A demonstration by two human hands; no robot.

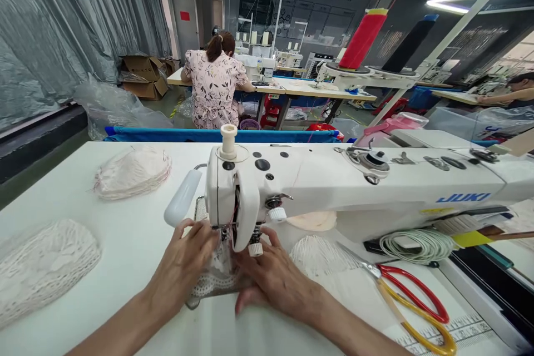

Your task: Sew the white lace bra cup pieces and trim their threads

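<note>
A piece of white scalloped lace (217, 281) lies under the needle area of a white JUKI sewing machine (325, 181). My left hand (189, 250) is left of the needle, its fingers bent and pressed together on the lace; the fingertips are partly hidden by the machine head. On the other side, my right hand (275, 272) rests against the lace with its thumb spread out and a finger raised behind the small white knob (256, 249). Some of its fingertips are hidden under the machine head.
Stacks of white lace pieces (45, 267) and cream cups (133, 172) lie at left. Right of my right hand are a fringed white piece (321, 256), red-and-yellow-handled scissors (417, 300) and coiled pale cord (417, 246). Ahead, a person (217, 83) sits at another machine.
</note>
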